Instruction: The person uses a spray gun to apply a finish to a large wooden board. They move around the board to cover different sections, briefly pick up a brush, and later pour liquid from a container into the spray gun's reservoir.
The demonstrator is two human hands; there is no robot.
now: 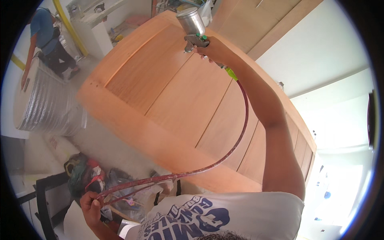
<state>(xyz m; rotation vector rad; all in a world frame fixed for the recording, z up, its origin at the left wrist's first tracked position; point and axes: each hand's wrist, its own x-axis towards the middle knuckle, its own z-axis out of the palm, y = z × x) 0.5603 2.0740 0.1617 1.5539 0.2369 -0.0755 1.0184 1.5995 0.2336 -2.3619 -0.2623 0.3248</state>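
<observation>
My right hand (214, 52) is raised, its fingers wrapped round the handle of a spray gun (197, 41). A silver cup (191, 21) sits on top of the gun. Below the grip, a lime-green fitting (231, 74) joins a dark red air hose (241, 134). The hose curves down and across to my left hand (91, 208), which is closed round it at the lower left. Behind the gun and hose stands a large wooden panelled door (176, 92) with grooved boards, tilted in the view. The gun's front is close to the door's upper part and appears apart from it.
A person in a blue shirt (43, 30) bends over a large plastic-wrapped roll (54, 98) at the left. Bags and cloths (86, 172) lie in a pile near a black metal frame (44, 200). A yellow pole (70, 28) slants at the upper left.
</observation>
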